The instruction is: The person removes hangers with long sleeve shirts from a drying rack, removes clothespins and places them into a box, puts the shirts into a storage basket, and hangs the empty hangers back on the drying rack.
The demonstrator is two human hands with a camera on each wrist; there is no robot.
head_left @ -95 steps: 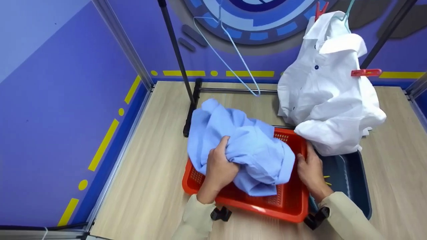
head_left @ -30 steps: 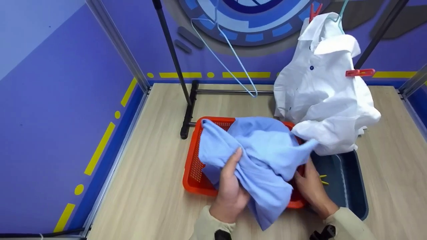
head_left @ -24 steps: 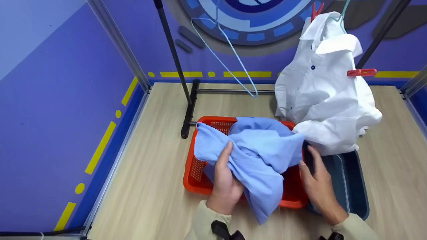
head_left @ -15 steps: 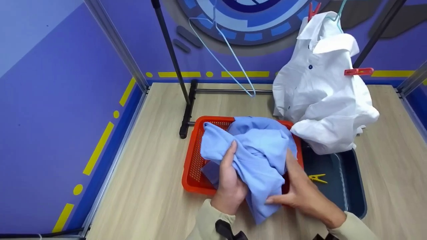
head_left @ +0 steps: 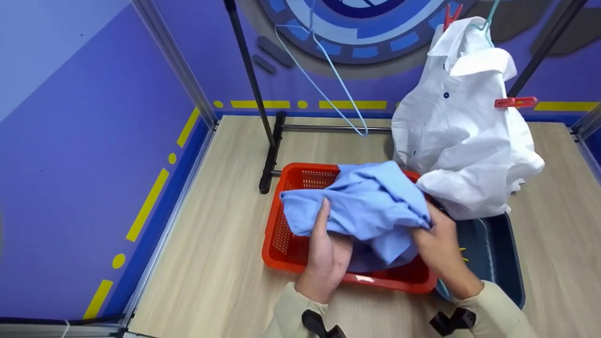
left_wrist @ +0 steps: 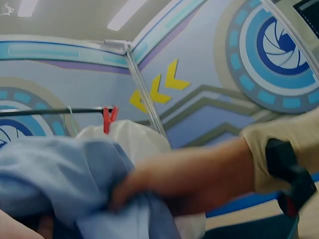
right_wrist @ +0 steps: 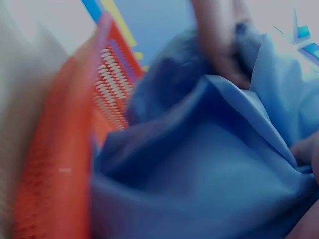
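A crumpled light blue garment (head_left: 361,211) is held above and partly inside a red-orange plastic basket (head_left: 399,283). My left hand (head_left: 326,265) holds its left part, the thumb on top and the fingers under the cloth. At the garment's right edge, my right hand (head_left: 441,246) grips a bunched fold. Blue cloth (right_wrist: 199,174) fills much of the right wrist view, with fingers on it. The left wrist view shows the right hand (left_wrist: 169,184), blurred, reaching over the cloth. Folds hide several fingertips and the garment's shape.
A white buttoned shirt (head_left: 460,122) hangs from a green hanger, with red clothespins (head_left: 515,102) on it. A bare light blue hanger (head_left: 340,89) hangs left of it. A dark bin (head_left: 502,263) stands right of the basket. The black rack foot (head_left: 270,169) lies behind left.
My right hand let go of the basket side, moved onto the garment and now grips its right edge, raised. The corner that hung over the basket's front is drawn up. The left hand keeps its hold.
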